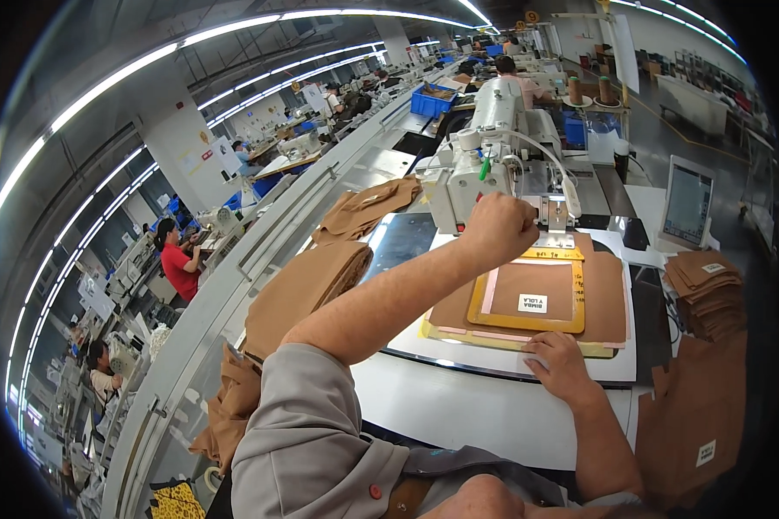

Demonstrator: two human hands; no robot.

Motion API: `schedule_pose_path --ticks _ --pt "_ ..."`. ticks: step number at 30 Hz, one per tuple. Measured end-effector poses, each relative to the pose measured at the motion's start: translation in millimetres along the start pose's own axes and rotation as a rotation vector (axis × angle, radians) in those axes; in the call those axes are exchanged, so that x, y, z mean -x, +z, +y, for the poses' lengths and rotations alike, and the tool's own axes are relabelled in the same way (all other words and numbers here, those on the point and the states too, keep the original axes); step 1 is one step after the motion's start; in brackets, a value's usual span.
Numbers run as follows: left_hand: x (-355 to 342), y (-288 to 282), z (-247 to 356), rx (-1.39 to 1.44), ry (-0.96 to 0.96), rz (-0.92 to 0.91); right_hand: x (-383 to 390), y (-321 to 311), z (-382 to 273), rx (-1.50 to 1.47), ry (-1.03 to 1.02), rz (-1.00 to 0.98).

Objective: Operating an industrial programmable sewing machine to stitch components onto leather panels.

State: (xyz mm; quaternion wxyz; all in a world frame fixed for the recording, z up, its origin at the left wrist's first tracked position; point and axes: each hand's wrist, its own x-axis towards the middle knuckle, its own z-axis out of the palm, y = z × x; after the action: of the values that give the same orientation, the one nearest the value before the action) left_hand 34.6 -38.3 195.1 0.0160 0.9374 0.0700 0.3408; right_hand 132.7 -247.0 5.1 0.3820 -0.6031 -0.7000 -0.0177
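Note:
My left hand is raised in front of the white sewing machine head, its fingers curled closed. Whatever it grips, if anything, is hidden behind the hand. Below it a yellow frame lies over a brown fabric panel bearing a small white label. This stack rests on a white board under the machine's metal clamp. My right hand rests at the board's near edge, close to the pale yellow border of the stack. Its fingers are bent but apart, with nothing seen in them.
Folded brown fabric lies at the left, with a crumpled brown piece nearer me. More brown panels are stacked at the right, beside a tilted screen. Thread cones stand behind. A person in red sits farther left.

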Motion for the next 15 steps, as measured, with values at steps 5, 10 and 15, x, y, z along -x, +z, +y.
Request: schedule_pose_path --ticks 5,10,15 --pt "67 -6 11 0.750 -0.560 0.137 -5 8 4 -0.043 -0.016 -0.008" --pt "139 10 20 1.486 -0.952 0.183 -1 7 8 -0.013 -0.009 -0.007" --pt "198 29 34 1.490 -1.099 -0.001 -2 5 7 -0.001 0.020 -0.028"
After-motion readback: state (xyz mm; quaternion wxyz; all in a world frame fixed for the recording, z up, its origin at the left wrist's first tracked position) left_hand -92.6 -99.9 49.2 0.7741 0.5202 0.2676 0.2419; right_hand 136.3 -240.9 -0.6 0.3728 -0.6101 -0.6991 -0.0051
